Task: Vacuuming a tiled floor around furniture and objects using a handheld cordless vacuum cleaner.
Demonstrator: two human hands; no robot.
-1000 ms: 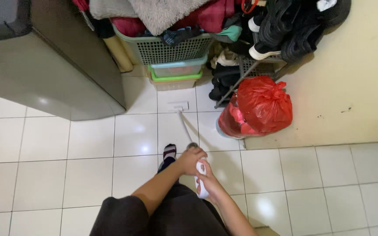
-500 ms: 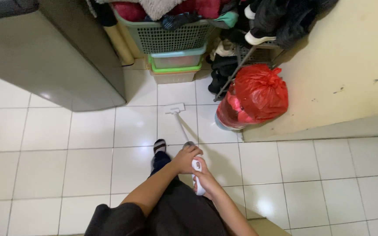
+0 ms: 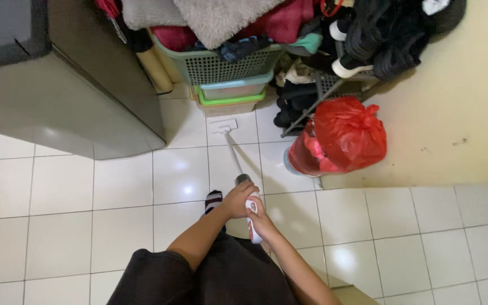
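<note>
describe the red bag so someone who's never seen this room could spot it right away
Start at the cream wall on the right and look down to where it meets the white tiled floor. The red plastic bag sits there, tied shut at the top, beside the dark clothes rack. Nothing else nearby is bright, glossy red.

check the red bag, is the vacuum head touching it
No, the white vacuum head lies on the tiles in front of the stacked plastic boxes, well apart from the red bag off to its right.

Both hands (image 3: 249,210) apparently clasped, forearms converging
</note>
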